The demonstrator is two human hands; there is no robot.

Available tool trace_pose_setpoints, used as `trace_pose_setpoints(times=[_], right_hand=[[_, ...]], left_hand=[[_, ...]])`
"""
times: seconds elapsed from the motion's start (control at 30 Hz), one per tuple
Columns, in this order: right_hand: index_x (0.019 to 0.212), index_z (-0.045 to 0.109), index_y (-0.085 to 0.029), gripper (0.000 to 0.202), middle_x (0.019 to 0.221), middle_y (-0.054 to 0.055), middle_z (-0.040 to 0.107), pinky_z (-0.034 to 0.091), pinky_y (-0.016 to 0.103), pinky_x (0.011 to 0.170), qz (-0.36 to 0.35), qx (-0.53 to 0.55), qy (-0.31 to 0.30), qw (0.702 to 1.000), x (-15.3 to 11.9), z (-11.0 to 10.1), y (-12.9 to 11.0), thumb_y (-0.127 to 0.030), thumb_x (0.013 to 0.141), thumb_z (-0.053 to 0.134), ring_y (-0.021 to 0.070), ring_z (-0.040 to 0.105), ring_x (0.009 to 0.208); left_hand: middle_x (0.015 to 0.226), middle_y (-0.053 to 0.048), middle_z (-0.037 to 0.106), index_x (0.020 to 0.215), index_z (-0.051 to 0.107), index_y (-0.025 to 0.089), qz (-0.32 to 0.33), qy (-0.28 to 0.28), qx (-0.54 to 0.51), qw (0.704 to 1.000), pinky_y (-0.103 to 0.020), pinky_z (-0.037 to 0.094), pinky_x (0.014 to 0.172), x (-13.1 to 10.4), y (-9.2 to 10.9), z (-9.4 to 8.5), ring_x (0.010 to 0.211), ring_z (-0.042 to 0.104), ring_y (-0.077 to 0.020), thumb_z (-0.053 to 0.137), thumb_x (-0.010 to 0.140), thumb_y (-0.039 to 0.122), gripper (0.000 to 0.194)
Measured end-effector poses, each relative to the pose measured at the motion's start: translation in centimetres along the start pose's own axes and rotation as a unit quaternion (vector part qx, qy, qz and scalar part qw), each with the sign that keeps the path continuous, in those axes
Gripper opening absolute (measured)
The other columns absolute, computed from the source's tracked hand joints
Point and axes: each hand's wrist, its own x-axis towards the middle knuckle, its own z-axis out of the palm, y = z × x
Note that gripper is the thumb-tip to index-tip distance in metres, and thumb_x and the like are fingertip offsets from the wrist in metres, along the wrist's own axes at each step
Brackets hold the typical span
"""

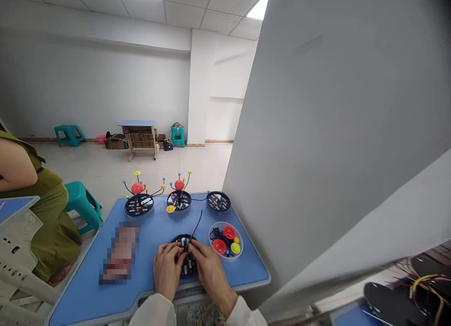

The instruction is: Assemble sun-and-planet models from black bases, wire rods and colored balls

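Note:
A round black base with pale labels lies near the front edge of the blue desk. My left hand is at its left side, fingers bent and closed near the middle. My right hand is on the right, thumb and forefinger pinched at the foot of a thin black rod that rises from the base. What the left fingertips grip is hidden. Beside my right hand sits a clear bowl with red cups, a yellow cup and black rods.
Two planet models and another black base stand along the desk's back edge. A blurred item lies at left. A grey wall borders the right; a seated person is at far left.

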Motion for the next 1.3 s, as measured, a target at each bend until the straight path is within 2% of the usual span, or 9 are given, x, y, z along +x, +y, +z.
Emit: trace_pose_setpoints(times=[0.2, 0.37, 0.6, 0.67, 0.77, 0.87, 1.0, 1.2, 1.3], right_hand=[[0.096, 0.073, -0.021, 0.024, 0.108, 0.013, 0.065, 0.043, 0.042, 0.087, 0.149, -0.136, -0.021, 0.979, 3.4, -5.6, 4.8, -0.012, 0.088, 0.052, 0.0291, 0.058, 0.101], [0.068, 0.074, -0.018, 0.014, 0.095, 0.013, 0.066, 0.042, 0.037, 0.082, 0.173, -0.142, -0.089, 0.971, 5.2, -6.5, 6.5, -0.008, 0.074, 0.066, 0.0299, 0.059, 0.098], [0.083, 0.073, -0.018, 0.021, 0.092, 0.009, 0.07, 0.045, 0.03, 0.073, 0.2, -0.053, -0.101, 0.973, 4.7, -8.3, 6.7, -0.019, 0.085, 0.052, 0.0231, 0.064, 0.087], [0.092, 0.071, -0.017, 0.028, 0.09, 0.007, 0.072, 0.047, 0.029, 0.071, 0.196, -0.012, -0.095, 0.976, 4.4, -9.3, 6.4, -0.024, 0.091, 0.044, 0.0209, 0.066, 0.082], [0.095, 0.069, -0.019, 0.025, 0.084, 0.003, 0.074, 0.048, 0.025, 0.068, 0.165, 0.051, -0.108, 0.979, 3.4, -10.1, 5.0, -0.026, 0.092, 0.046, 0.0171, 0.067, 0.074], [0.084, 0.071, -0.021, 0.014, 0.083, 0.001, 0.075, 0.048, 0.024, 0.069, 0.091, 0.145, -0.151, 0.974, 1.8, -9.8, 2.9, -0.023, 0.084, 0.057, 0.0167, 0.067, 0.076], [0.078, 0.073, -0.021, 0.013, 0.075, 0.001, 0.074, 0.047, 0.025, 0.065, 0.066, 0.213, -0.193, 0.956, -0.2, -9.1, 1.6, -0.023, 0.082, 0.061, 0.0177, 0.067, 0.07], [0.085, 0.073, -0.024, 0.026, 0.084, 0.004, 0.074, 0.046, 0.027, 0.062, 0.178, -0.05, -0.09, 0.979, 0.6, -9.7, 4.4, -0.026, 0.091, 0.048, 0.0198, 0.067, 0.074], [0.087, 0.073, -0.023, 0.029, 0.09, 0.007, 0.071, 0.046, 0.029, 0.067, 0.181, -0.117, -0.092, 0.972, 2.1, -9.3, 5.7, -0.021, 0.092, 0.045, 0.0218, 0.067, 0.082]], left_hand=[[0.11, -0.007, 0.075, 0.077, 0.072, 0.024, 0.002, 0.021, 0.01, 1.0, -0.049, 0.047, 0.083, 0.1, 0.0, 0.5, 0.107, 0.058, -0.0349, 0.056, 0.085, 0.033, 0.02], [0.111, -0.01, 0.073, 0.103, 0.07, 0.022, 0.011, 0.041, -0.002, 0.999, -0.049, 0.048, 0.089, -0.3, 0.3, 0.5, 0.109, 0.059, -0.0326, 0.054, 0.085, 0.034, 0.027], [0.111, -0.012, 0.068, 0.112, 0.064, 0.023, 0.026, 0.167, -0.131, 0.977, -0.05, 0.047, 0.093, -1.7, 0.6, -0.3, 0.109, 0.059, -0.0308, 0.05, 0.089, 0.035, 0.029], [0.109, -0.012, 0.068, 0.105, 0.066, 0.024, 0.03, 0.147, -0.2, 0.968, -0.045, 0.05, 0.091, -2.3, 1.4, -0.3, 0.107, 0.061, -0.0293, 0.05, 0.09, 0.036, 0.025], [0.104, -0.01, 0.071, 0.105, 0.069, 0.024, -0.001, 0.038, -0.32, 0.947, -0.038, 0.054, 0.083, -3.0, 3.6, 0.2, 0.095, 0.067, -0.0257, 0.054, 0.089, 0.04, 0.027], [0.096, -0.009, 0.075, 0.112, 0.069, 0.021, -0.076, -0.075, -0.439, 0.892, -0.034, 0.056, 0.073, -3.6, 5.7, 1.3, 0.078, 0.07, -0.0223, 0.065, 0.08, 0.049, 0.043], [0.075, -0.008, 0.077, 0.087, 0.077, 0.016, -0.165, -0.135, -0.521, 0.827, -0.031, 0.056, 0.063, -4.3, 6.2, 2.5, 0.067, 0.07, -0.0227, 0.074, 0.064, 0.061, 0.05], [0.086, -0.008, 0.078, 0.078, 0.075, 0.019, -0.228, -0.115, -0.586, 0.769, -0.033, 0.058, 0.071, -4.8, 4.7, 1.8, 0.076, 0.073, -0.0245, 0.078, 0.06, 0.061, 0.047], [0.088, -0.008, 0.078, 0.079, 0.075, 0.018, -0.256, -0.102, -0.614, 0.739, -0.032, 0.058, 0.072, -4.8, 4.5, 1.2, 0.077, 0.073, -0.0236, 0.083, 0.056, 0.057, 0.046]])
